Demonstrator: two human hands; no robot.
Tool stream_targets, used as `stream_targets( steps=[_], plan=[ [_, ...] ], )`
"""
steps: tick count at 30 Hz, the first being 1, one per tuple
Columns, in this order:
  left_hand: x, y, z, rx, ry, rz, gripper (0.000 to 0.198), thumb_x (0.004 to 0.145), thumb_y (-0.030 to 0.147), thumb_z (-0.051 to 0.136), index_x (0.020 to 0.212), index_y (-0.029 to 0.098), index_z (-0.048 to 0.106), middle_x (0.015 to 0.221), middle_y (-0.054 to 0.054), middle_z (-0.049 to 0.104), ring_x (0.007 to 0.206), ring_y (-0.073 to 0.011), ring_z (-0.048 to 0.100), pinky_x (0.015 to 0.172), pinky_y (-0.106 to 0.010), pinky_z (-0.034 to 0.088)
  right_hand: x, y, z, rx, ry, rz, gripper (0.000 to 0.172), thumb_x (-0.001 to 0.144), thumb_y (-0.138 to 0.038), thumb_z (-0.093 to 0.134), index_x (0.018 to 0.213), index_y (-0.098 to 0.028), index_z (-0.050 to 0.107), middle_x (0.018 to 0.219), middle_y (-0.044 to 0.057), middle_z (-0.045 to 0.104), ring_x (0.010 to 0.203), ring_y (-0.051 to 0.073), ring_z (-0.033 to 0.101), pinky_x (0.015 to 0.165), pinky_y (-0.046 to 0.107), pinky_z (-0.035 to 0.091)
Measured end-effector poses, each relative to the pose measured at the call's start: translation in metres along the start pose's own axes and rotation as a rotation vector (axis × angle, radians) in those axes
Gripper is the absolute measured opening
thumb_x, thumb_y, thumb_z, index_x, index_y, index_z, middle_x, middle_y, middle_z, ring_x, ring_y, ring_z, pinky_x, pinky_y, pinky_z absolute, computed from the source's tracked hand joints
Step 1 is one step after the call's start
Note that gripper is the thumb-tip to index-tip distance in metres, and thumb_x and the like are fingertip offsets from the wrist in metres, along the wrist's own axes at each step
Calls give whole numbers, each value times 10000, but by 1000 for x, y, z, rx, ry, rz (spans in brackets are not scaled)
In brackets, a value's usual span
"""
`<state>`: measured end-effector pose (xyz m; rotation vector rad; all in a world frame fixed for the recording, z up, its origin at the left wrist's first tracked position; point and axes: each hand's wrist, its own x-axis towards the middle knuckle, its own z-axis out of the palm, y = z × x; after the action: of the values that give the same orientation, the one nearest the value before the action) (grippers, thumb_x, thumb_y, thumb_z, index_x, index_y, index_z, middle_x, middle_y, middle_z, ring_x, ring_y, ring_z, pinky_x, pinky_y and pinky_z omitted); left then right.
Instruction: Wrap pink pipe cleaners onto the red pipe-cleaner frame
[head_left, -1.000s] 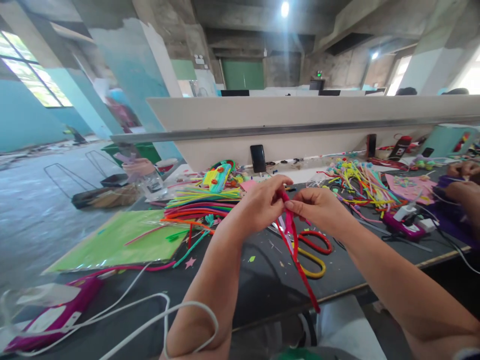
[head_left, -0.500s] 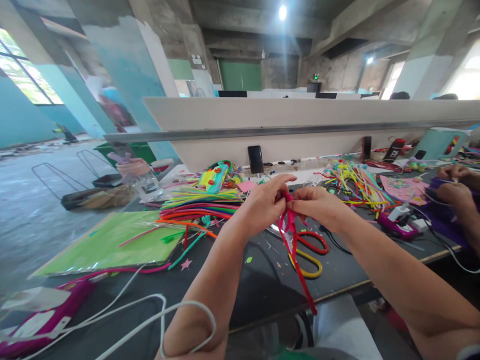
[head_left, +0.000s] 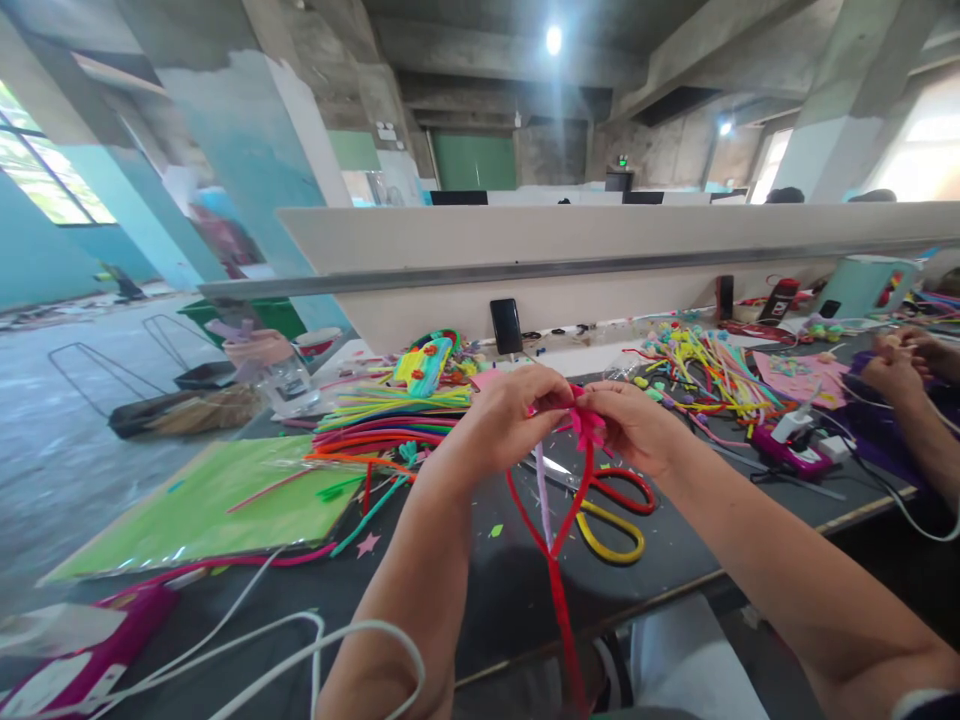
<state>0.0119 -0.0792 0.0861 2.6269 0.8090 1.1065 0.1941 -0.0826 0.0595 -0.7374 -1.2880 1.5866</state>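
Observation:
Above the dark table, my left hand (head_left: 517, 412) and my right hand (head_left: 637, 418) meet with pinched fingers. Between them is the top of a red pipe cleaner (head_left: 559, 590). It hangs as a loop that narrows into one stem past the table edge. A bright pink piece (head_left: 589, 430) shows under my right fingertips; its exact kind is unclear. Inside the loop a pale lilac strip (head_left: 543, 495) is visible; I cannot tell whether it is attached. Scissors (head_left: 616, 545) with one red and one yellow handle lie behind, partly covered by the pipe cleaner.
Left of my hands lie a bundle of coloured pipe cleaners (head_left: 390, 428) and a green sheet in plastic (head_left: 202, 510). A phone (head_left: 506, 326) leans on the partition. White cables (head_left: 360, 628) cross my left forearm. At right are a purple power strip (head_left: 799, 452) and another person's hands (head_left: 900, 370).
My hands have moved slightly apart and lower. The red pipe cleaner strands, bunched together before, now spread into an open loop, and the stem hangs lower.

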Motion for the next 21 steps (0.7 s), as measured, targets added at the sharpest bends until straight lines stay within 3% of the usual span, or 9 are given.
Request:
stream_targets(
  steps=[7, 12, 18, 21],
  plan=[
    [0, 3, 6, -22, -9, 59, 108, 823, 137, 546, 889, 178, 621, 840, -31, 654, 775, -126, 599, 717, -248, 462, -3, 3, -5, 114, -12, 51, 204, 712, -286, 676, 637, -159, 535, 500, -59, 454, 429, 53, 380, 421, 194, 335],
    [3, 6, 7, -3, -4, 100, 100, 837, 134, 534, 789, 174, 612, 772, -29, 638, 741, -124, 582, 692, -244, 447, -5, 2, -3, 63, -28, 52, 185, 690, -263, 676, 614, -154, 547, 447, -70, 429, 399, 54, 367, 412, 194, 345],
    [4, 7, 11, 68, -22, 240, 152, 819, 86, 520, 742, 169, 620, 742, -46, 652, 779, -155, 586, 742, -287, 453, -3, 14, -6, 90, -88, 105, 193, 646, -254, 720, 617, -144, 564, 466, -62, 450, 402, 51, 365, 407, 188, 324],
    [4, 9, 12, 35, 29, 184, 128, 826, 113, 539, 777, 176, 639, 777, -44, 656, 799, -153, 589, 765, -295, 461, -3, 14, -9, 98, -90, 82, 212, 652, -275, 747, 663, -136, 588, 504, -57, 463, 422, 50, 384, 431, 189, 341]
  ],
)
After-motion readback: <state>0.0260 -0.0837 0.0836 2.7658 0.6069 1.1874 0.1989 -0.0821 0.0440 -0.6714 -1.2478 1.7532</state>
